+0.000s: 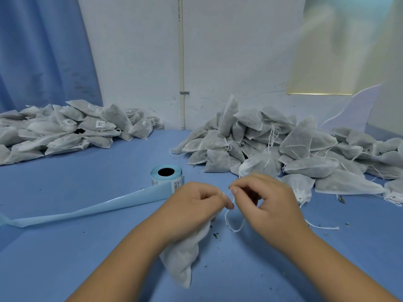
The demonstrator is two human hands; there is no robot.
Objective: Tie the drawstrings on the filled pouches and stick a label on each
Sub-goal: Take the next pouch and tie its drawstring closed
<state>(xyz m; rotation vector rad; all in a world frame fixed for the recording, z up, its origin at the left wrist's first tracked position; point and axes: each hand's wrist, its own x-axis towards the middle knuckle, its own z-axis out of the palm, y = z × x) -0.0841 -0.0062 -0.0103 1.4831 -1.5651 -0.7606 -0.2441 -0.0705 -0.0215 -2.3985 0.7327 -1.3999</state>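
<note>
Near centre on the tabletop (87, 247), my left hand (196, 205) gripped the filled pouch (183, 256) by its neck. My right hand (266, 203), just beside it, pinched the pouch's looping drawstring (231, 219).

A single wide-angle camera, worn on the person's head, gives the only view. It faces forward and down across the blue surface (87, 236) toward the white wall (239, 51) at the far edge. Both forearms enter from the bottom of the frame. The left hand (192, 208) and right hand (268, 203) sit close beneath the lens, near enough that the thin drawstring (231, 223) pinched by the right hand and the pouch (183, 258) gripped by the left hand show plainly. The label roll (166, 174) lies at middle distance. The left pile (65, 127) and right pile (283, 149) lie farthest off, by the wall. The lens bends the curtain (43, 51) at the left edge.
</note>
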